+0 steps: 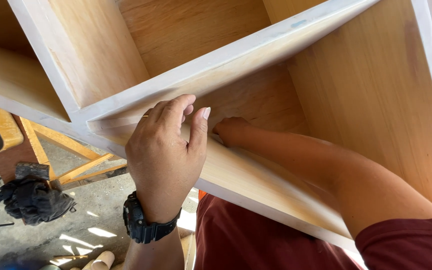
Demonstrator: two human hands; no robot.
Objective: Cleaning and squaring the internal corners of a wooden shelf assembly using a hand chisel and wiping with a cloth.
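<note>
The left hand (168, 145) rests on the near front edge of a wooden cabinet (256, 55), its fingers curled together over the pale rim and pressing down on it, the thumb stretched out to the right with its nail showing; a thin yellowish sliver shows at the knuckles, too small to tell what it is. A black wristwatch (143, 226) sits on that wrist. The right hand (231, 129) reaches from the lower right deep into the open compartment, its forearm lying along the inner board; the hand seems bunched into a loose fist against the back corner, but its fingers are turned away and in shade, so I cannot tell whether they hold anything or how far apart they are. The cabinet fills most of the view, close under the camera and tilted: light, unfinished plywood with visible grain, its panel edges whitish and smooth, a divider splitting it into several box-shaped compartments. The two hands are just beside each other, the left outside on the rim, the right inside. Below the cabinet the person's dark red shirt (246, 240) shows. At the lower left, on the concrete floor (91, 220), lies a crumpled black rag (33, 197) near some yellow wooden legs (66, 145).
</note>
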